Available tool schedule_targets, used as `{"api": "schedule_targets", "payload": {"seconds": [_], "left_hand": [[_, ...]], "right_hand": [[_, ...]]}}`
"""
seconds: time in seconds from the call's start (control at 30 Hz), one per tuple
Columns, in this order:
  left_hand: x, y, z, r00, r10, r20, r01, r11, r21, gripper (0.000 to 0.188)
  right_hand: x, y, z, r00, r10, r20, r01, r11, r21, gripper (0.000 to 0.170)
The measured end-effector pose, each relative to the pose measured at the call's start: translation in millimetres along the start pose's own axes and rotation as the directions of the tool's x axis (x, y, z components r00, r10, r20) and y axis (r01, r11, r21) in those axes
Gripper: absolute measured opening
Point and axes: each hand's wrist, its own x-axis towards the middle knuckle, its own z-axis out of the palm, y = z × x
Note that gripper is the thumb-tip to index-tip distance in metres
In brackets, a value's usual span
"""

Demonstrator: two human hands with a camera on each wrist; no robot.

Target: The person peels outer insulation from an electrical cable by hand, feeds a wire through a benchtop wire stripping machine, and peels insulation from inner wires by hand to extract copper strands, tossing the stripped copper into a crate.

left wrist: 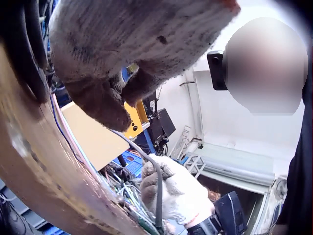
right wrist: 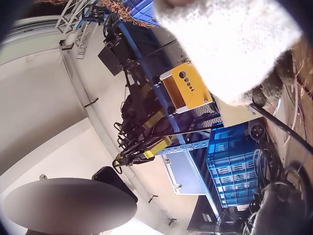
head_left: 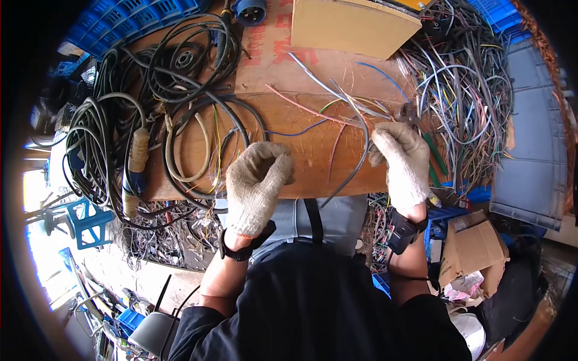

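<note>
Both hands wear knitted, off-white work gloves above a wooden bench top (head_left: 307,150). My right hand (head_left: 402,153) pinches a dark, thin cable (head_left: 363,157), whose loose end curves down toward the bench's front edge. In the right wrist view the cable (right wrist: 281,124) comes out from beneath the gloved fingers. My left hand (head_left: 256,183) is raised to the left of it, fingers curled in toward the thumb, with nothing visible in its grasp. Grime darkens that glove's fingertips (left wrist: 110,110). Green-handled pliers (head_left: 435,155) lie just beyond the right hand.
Coiled black cables (head_left: 99,141) crowd the bench's left side. A heap of mixed wires (head_left: 463,108) spreads at the right. Behind stands a tan box (head_left: 355,27); blue crates (head_left: 129,21) are at the back left. Loose coloured wires, including a pink one (head_left: 313,107), cross the bench.
</note>
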Motion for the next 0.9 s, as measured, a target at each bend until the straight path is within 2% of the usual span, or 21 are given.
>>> {"api": "schedule_targets", "payload": {"seconds": [0.1,0.2,0.23,0.27,0.37,0.47,0.5,0.6,0.9], "left_hand": [[-2.9,1.3,-2.8,0.998,-0.025,0.063,0.016,0.992,0.128,0.016],[0.7,-1.7,4.4,0.991,-0.02,0.133,0.003,0.992,0.126,0.018],[1.6,3.3,7.6,0.985,-0.074,0.155,0.054,0.99,0.128,0.022],[4.4,3.3,10.5,0.986,-0.068,0.155,0.048,0.991,0.125,0.022],[13.8,0.1,18.3,0.963,-0.074,0.258,0.067,0.997,0.035,0.027],[16.9,-0.4,27.0,0.96,-0.07,0.271,0.081,0.996,-0.027,0.026],[16.3,5.0,28.7,0.951,-0.102,0.293,0.131,0.988,-0.082,0.022],[17.9,1.3,33.8,0.947,-0.063,0.314,0.109,0.985,-0.131,0.021],[16.8,-1.2,37.7,0.965,-0.042,0.258,0.07,0.992,-0.101,0.015]], "right_hand": [[-1.3,2.0,-1.4,0.999,0.039,0.005,-0.04,0.999,0.026,0.016],[-1.0,5.8,2.2,0.995,0.091,0.045,-0.094,0.993,0.072,0.016],[-0.8,5.4,5.8,0.994,0.091,0.059,-0.095,0.993,0.066,0.017],[-1.9,3.7,10.0,0.992,0.101,0.078,-0.107,0.991,0.082,0.015],[-4.1,-0.8,21.3,0.989,0.087,0.118,-0.092,0.995,0.04,0.013],[-7.1,-2.6,27.2,0.983,0.085,0.161,-0.092,0.995,0.033,0.012],[-7.7,-3.1,28.3,0.983,0.08,0.165,-0.081,0.997,0.0,0.012],[-12.0,-3.6,33.5,0.983,0.098,0.158,-0.095,0.995,-0.03,0.012],[-14.7,-9.7,38.2,0.979,0.126,0.162,-0.116,0.991,-0.07,0.012]]}}
